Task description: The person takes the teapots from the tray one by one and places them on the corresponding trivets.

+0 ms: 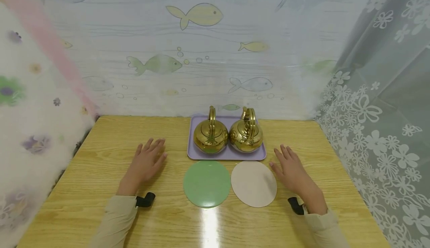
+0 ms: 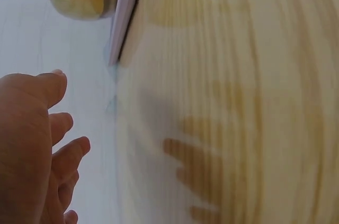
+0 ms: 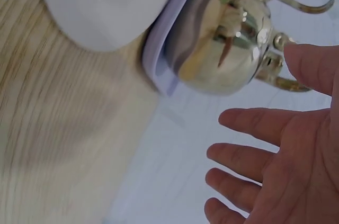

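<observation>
Both L kettle (image 1: 211, 140) & R kettle (image 1: 246, 140), shiny gold, stand upright side by side on lilac tray (image 1: 226, 156), toward back of worktop (image 1: 171, 222), handles up. Green disc (image 1: 206, 184) lies flat in front of tray, approx. in line w/ L kettle; pale pink disc (image 1: 254, 184) just beside it, to the right. L hand (image 1: 146, 164) is left of tray, apart from it: grip wide, fingers relaxed. R hand (image 1: 290, 169) is just beside pale pink disc, near tray's R end; grip wide too, fingers spread. Can't tell if either hand touches worktop. Fish-print backdrop (image 1: 208, 87) behind.
</observation>
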The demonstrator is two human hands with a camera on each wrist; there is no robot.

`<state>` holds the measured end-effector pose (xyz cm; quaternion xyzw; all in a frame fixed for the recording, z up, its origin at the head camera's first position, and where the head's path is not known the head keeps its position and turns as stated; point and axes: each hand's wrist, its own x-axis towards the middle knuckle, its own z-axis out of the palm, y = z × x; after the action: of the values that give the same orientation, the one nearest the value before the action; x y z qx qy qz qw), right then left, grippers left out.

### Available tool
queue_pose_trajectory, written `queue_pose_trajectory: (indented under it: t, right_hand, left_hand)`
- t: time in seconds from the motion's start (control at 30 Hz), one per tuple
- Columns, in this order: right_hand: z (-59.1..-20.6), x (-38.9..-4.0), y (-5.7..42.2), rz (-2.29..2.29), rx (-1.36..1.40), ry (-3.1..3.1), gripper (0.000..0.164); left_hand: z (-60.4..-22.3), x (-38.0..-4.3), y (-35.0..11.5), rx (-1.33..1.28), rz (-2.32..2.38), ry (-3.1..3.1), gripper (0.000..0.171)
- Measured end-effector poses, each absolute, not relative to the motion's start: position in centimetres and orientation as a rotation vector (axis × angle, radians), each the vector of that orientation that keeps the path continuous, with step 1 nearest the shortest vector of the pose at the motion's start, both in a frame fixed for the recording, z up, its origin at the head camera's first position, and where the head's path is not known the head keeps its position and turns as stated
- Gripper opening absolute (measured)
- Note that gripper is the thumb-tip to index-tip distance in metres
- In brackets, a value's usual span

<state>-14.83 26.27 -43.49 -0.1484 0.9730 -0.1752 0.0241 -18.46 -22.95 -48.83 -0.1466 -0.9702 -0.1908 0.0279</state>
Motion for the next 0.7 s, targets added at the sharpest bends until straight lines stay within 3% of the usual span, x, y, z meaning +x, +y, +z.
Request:
queue_pose_trajectory:
  t: [0.7]
  right_hand:
    - [-44.8, -14.6, 22.2, -1.095, -0.720, 2.767, 0.049]
  left_hand:
    - [-48.3, -19.3, -18.2, -0.718, -0.657, -2.882, 0.060]
